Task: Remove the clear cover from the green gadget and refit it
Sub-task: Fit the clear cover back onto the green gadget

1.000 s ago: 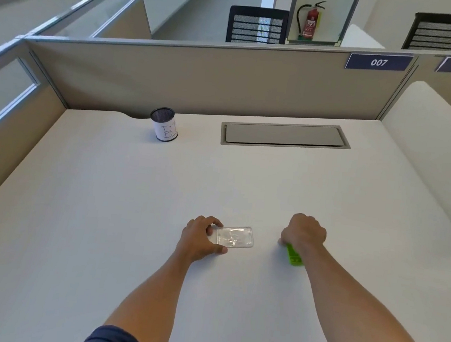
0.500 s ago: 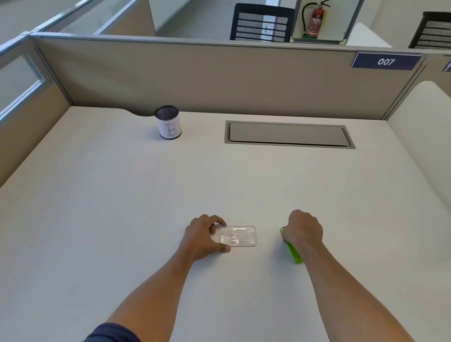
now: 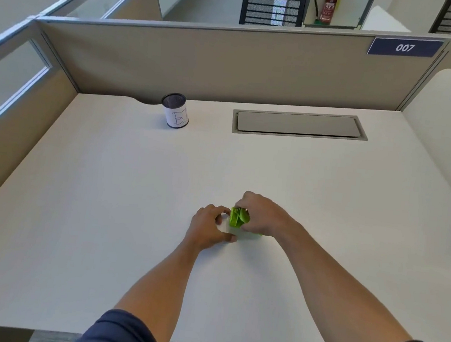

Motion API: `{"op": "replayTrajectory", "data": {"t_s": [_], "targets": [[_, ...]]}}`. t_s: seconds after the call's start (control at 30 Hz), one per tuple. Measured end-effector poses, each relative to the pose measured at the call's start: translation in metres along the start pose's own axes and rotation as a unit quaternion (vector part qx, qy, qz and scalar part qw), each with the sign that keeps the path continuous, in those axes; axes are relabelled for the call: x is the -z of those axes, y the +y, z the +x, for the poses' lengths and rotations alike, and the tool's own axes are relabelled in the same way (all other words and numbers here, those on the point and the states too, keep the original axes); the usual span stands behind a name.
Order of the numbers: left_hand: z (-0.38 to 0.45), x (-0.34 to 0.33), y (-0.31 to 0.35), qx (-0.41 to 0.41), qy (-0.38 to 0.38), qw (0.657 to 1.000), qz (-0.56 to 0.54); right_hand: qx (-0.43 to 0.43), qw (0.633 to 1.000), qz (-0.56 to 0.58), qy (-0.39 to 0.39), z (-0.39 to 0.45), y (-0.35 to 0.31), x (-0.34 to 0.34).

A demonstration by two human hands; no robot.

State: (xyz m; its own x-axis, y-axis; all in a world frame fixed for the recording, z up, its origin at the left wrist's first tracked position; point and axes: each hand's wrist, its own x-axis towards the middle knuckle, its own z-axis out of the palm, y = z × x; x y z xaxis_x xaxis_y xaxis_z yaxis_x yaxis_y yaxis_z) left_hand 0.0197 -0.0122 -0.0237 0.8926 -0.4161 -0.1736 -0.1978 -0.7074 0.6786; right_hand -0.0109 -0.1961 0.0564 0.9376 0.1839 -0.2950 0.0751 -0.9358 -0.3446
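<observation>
Green gadget (image 3: 237,217) meets clear cover (image 3: 240,234) between two hands.
Right hand (image 3: 264,216) closes on it from above for seating; left hand (image 3: 209,228), fingers curled, seemingly steadies the barely visible cover on the tabletop (image 3: 105,200).

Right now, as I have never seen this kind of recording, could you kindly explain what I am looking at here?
There is no machine here: a person wears a camera on the head, looking forward and down at their own two bare arms. They sit at a white desk in an office cubicle. The right hand grips a small green gadget, tilted up off the desk. The left hand rests beside it, fingers curled as if steadying its clear cover, which is too transparent to make out for certain. Farther back stand a pen cup with a paper label and a grey cable hatch set into the desk.
</observation>
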Motion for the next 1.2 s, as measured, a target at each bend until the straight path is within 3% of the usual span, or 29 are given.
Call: {"op": "replayTrajectory", "data": {"t_s": [0.7, 1.2], "targets": [[0.001, 0.001, -0.005, 0.014, -0.002, 0.998, -0.061, 0.037, 0.997, -0.059, -0.028, 0.008, -0.005, -0.014], [0.001, 0.001, -0.005, 0.002, -0.002, 0.999, -0.041, 0.035, 0.991, -0.123, -0.037, 0.019, -0.011, -0.021]]}}
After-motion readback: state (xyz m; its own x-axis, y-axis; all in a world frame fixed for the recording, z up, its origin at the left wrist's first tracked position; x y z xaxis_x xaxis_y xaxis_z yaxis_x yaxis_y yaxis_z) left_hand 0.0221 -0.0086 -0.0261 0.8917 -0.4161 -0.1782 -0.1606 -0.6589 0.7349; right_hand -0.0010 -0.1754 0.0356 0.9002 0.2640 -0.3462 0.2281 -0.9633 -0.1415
